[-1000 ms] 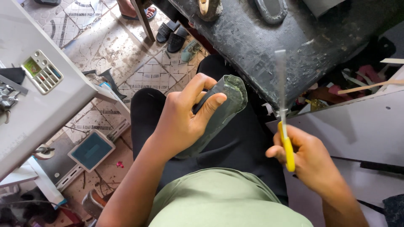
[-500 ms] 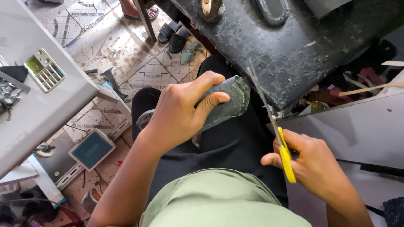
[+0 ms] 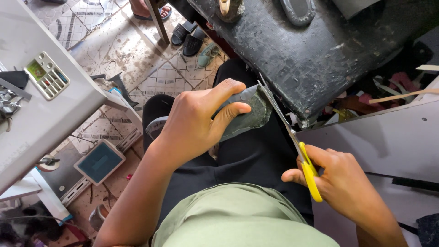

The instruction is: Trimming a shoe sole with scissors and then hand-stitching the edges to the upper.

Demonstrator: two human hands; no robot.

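My left hand (image 3: 196,121) grips a dark green, sole-shaped piece of flat material (image 3: 249,114) over my lap, thumb on top. My right hand (image 3: 340,180) holds yellow-handled scissors (image 3: 292,142). Their long metal blades point up and left, and the tips touch the rounded far end of the green piece. Black trousers and a light green shirt fill the view below my hands.
A scuffed black workbench (image 3: 320,45) stands just ahead, with a dark sole shape (image 3: 299,9) on it. A grey machine table with a small button panel (image 3: 45,75) is at left. Sandals (image 3: 190,39) lie on the tiled floor. A grey board (image 3: 379,137) is at right.
The scissors swung from upright and apart from the piece to tilted left, and their blades now meet the green piece's end. My left hand shifted the piece slightly lower and to the right.
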